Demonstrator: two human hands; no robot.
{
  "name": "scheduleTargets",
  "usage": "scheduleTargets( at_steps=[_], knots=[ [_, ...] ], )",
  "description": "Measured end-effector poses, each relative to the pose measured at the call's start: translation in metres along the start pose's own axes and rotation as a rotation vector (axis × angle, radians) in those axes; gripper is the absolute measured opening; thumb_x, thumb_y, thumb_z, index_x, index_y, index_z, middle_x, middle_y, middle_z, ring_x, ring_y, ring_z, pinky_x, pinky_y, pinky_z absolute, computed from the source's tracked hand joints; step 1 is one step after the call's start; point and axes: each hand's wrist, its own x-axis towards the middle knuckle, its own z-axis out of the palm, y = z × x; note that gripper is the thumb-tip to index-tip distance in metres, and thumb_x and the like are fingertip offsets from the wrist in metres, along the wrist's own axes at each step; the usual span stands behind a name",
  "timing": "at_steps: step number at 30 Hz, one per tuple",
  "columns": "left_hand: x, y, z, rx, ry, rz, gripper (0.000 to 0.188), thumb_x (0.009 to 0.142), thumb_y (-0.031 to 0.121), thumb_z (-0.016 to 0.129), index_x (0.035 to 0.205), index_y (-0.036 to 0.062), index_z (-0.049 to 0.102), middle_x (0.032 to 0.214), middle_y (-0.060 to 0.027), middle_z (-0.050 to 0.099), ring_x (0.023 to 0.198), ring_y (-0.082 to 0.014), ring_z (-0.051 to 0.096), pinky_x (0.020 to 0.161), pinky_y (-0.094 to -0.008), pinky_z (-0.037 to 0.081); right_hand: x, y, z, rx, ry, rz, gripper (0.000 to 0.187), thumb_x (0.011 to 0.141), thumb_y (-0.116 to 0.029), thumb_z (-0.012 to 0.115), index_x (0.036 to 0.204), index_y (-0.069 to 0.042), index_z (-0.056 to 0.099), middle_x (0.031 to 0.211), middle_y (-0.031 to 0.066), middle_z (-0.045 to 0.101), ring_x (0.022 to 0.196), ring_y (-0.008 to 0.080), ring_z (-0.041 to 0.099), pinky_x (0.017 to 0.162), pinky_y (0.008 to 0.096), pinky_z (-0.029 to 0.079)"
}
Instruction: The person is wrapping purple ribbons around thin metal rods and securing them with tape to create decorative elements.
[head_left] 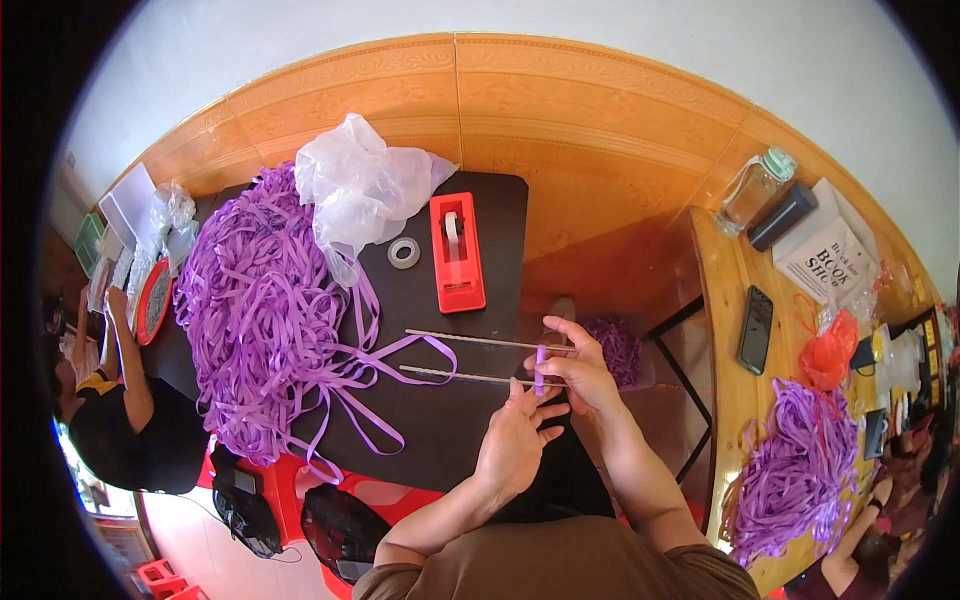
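Two thin metal rods (pixel 470 340) lie side by side over the right edge of the dark table. A short band of purple ribbon (pixel 540 372) is wrapped across both. My right hand (pixel 585 372) is closed at the rods' near ends, thumb by the wrapped band and index finger raised. Just below, my left hand (pixel 512 440) is palm up with fingers apart, its thumb by the lower rod. Whether it touches the rod I cannot tell. Loose ribbon loops (pixel 400 365) run from a large purple ribbon heap (pixel 265 320) toward the rods' far tips.
A red tape dispenser (pixel 458 250), a tape roll (pixel 404 252) and a clear plastic bag (pixel 360 185) sit on the table. Purple ribbon fills a bin (pixel 615 350) below. The right wooden table holds a phone (pixel 755 330), bottle (pixel 755 190) and ribbon pile (pixel 795 470). Other people work at both sides.
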Motion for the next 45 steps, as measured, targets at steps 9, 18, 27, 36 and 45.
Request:
scheduleTargets(
  at_steps=[9, 18, 27, 36, 45],
  knots=[
    [-0.001, 0.001, 0.001, -0.005, -0.004, 0.007, 0.064, 0.097, 0.053, 0.033, 0.131, 0.0003, 0.044, 0.128, -0.0101, 0.049, 0.110, -0.0214, 0.048, 0.089, -0.0369, 0.035, 0.003, 0.001, -0.008, 0.129, -0.099, 0.085, 0.063, 0.075, 0.004, 0.061, 0.135, -0.004, 0.040, 0.091, 0.0171, 0.062, 0.082, 0.0259, 0.063, 0.070, 0.0364, 0.054],
    [0.000, 0.000, 0.001, 0.021, -0.008, -0.009, 0.064, 0.097, 0.055, 0.026, 0.126, 0.0034, 0.049, 0.127, -0.0074, 0.051, 0.111, -0.0198, 0.046, 0.091, -0.0356, 0.033, 0.014, 0.021, -0.016, 0.663, -0.482, 0.169, 0.051, 0.093, -0.032, 0.052, 0.136, -0.009, 0.041, 0.090, 0.0137, 0.054, 0.087, 0.0277, 0.057, 0.077, 0.0363, 0.049],
    [0.001, -0.002, 0.000, 0.030, 0.011, -0.001, 0.064, 0.097, 0.056, 0.026, 0.126, 0.0028, 0.050, 0.127, -0.0081, 0.050, 0.112, -0.0207, 0.045, 0.092, -0.0365, 0.032, 0.013, 0.015, -0.012, 0.357, -0.239, 0.168, 0.052, 0.084, -0.001, 0.061, 0.132, -0.001, 0.043, 0.080, 0.0110, 0.061, 0.079, 0.0236, 0.064, 0.070, 0.0327, 0.053],
    [0.000, 0.000, 0.000, 0.036, -0.004, 0.005, 0.065, 0.097, 0.056, 0.028, 0.127, 0.0024, 0.048, 0.129, -0.0087, 0.049, 0.114, -0.0219, 0.046, 0.091, -0.0367, 0.033, 0.010, 0.022, -0.022, 0.336, -0.306, 0.081, 0.051, 0.086, -0.003, 0.061, 0.134, -0.003, 0.043, 0.100, 0.0190, 0.066, 0.085, 0.0251, 0.067, 0.074, 0.0327, 0.055],
    [0.000, -0.002, -0.003, -0.002, -0.011, -0.004, 0.064, 0.097, 0.055, 0.030, 0.128, 0.0024, 0.048, 0.128, -0.0084, 0.049, 0.114, -0.0225, 0.046, 0.092, -0.0365, 0.033, 0.031, 0.059, -0.039, 0.566, -0.602, -0.036, 0.047, 0.085, -0.013, 0.067, 0.127, -0.001, 0.049, 0.106, 0.0186, 0.063, 0.094, 0.0260, 0.065, 0.077, 0.0350, 0.054]
  ],
)
